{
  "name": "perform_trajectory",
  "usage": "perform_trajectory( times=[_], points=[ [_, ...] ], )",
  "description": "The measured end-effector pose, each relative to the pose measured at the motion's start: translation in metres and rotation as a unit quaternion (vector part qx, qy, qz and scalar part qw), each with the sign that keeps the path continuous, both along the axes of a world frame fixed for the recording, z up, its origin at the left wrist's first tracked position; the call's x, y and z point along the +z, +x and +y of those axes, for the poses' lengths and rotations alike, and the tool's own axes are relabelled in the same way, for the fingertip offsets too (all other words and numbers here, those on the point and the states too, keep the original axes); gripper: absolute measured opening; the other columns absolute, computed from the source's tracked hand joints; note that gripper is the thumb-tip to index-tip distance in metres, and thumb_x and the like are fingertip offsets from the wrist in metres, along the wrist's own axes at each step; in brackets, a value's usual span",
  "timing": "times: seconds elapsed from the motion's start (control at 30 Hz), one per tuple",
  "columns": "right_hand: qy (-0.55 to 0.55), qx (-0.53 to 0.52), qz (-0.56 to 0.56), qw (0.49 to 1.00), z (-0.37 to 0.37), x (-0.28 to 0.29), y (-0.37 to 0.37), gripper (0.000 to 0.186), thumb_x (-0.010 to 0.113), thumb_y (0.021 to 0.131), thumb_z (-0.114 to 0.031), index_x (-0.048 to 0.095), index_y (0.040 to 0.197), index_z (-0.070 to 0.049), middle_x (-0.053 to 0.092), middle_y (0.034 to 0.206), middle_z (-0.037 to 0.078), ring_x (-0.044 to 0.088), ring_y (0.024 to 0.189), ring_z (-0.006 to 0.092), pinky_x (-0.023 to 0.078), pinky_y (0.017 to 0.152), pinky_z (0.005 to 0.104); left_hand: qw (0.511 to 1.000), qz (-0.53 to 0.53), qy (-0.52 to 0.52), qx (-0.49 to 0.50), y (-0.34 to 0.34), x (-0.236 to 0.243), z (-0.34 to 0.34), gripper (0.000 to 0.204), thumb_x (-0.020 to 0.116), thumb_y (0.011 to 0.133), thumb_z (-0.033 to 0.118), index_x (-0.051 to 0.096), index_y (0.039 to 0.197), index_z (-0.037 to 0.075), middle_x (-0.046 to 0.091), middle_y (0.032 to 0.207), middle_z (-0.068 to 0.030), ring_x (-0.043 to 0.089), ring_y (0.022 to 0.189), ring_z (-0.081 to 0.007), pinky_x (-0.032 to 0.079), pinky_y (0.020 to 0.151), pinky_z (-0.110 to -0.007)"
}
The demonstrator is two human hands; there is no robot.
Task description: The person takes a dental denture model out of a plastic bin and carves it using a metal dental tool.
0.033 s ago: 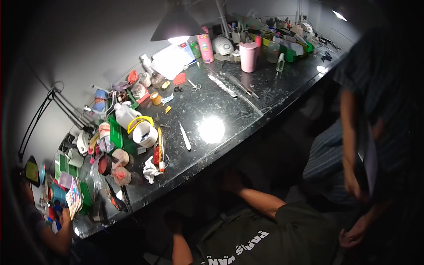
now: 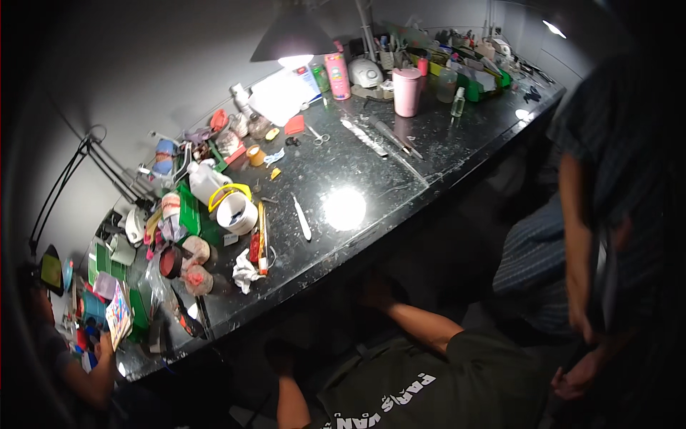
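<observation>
Both my arms reach forward from a dark green shirt into the shadow below the table's front edge. My right hand [image 2: 375, 290] is low in front of the table, its fingers lost in the dark. Farther left, my left hand [image 2: 280, 357] is also in deep shadow, and whether it holds anything does not show. Above them on the dark tabletop [image 2: 314, 275] lies a slim white-handled tool [image 2: 301, 218]. To its left are a crumpled white tissue [image 2: 245, 274] and a white bucket [image 2: 238, 214] with a yellow handle.
A person in striped clothes [image 2: 532, 261] stands close on my right, arms lowered. At far left another person's hand [image 2: 106, 350] holds a colourful printed sheet [image 2: 118, 317]. A lamp [image 2: 293, 39] lights scissors [image 2: 319, 137], a pink tumbler [image 2: 407, 93] and clutter along the wall.
The whole view has shifted slightly. The person on my right has moved their lowered hands a little, and the pale sheet beside them is turned differently. My arms look unchanged.
</observation>
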State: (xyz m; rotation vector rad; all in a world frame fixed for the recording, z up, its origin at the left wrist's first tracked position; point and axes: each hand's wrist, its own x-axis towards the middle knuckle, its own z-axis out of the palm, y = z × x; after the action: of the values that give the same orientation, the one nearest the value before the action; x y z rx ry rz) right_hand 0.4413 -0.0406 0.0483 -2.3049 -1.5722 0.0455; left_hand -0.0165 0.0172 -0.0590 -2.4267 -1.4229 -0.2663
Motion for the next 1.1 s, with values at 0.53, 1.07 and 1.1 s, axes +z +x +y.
perform_trajectory(
  times=[0.53, 1.07, 1.1],
  points=[
    [-0.282, 0.131, 0.039, 0.95, -0.226, -0.318, 0.121, 0.052, 0.05, 0.1, -0.042, 0.063, 0.133, -0.003, 0.058, 0.138, 0.028, 0.057, 0.129, 0.0414, 0.045, 0.107, 0.047, 0.381, -0.705, -0.384, 0.459, -0.042, -0.012, -0.151, 0.052, 0.043, 0.106, 0.039, 0.057, 0.138, 0.0, 0.062, 0.134, -0.0159, 0.057, 0.125, -0.0272, 0.044, 0.107, -0.041],
    [-0.419, 0.022, 0.355, 0.836, 0.017, -0.175, 0.044, 0.053, 0.05, 0.1, -0.042, 0.062, 0.134, -0.003, 0.058, 0.139, 0.029, 0.056, 0.13, 0.0414, 0.044, 0.108, 0.0467, 0.428, -0.547, -0.415, 0.588, -0.015, 0.005, -0.195, 0.04, 0.053, 0.1, 0.032, 0.06, 0.124, 0.0, 0.064, 0.12, -0.0167, 0.06, 0.113, -0.0277, 0.046, 0.098, -0.043],
    [-0.42, 0.025, 0.356, 0.834, 0.036, -0.171, 0.046, 0.053, 0.05, 0.1, -0.042, 0.062, 0.134, -0.003, 0.058, 0.139, 0.029, 0.056, 0.13, 0.0413, 0.044, 0.108, 0.0466, 0.433, -0.533, -0.419, 0.594, -0.012, 0.012, -0.186, 0.039, 0.054, 0.1, 0.031, 0.06, 0.123, 0.0, 0.064, 0.119, -0.0168, 0.06, 0.112, -0.0278, 0.047, 0.097, -0.043]
  ],
)
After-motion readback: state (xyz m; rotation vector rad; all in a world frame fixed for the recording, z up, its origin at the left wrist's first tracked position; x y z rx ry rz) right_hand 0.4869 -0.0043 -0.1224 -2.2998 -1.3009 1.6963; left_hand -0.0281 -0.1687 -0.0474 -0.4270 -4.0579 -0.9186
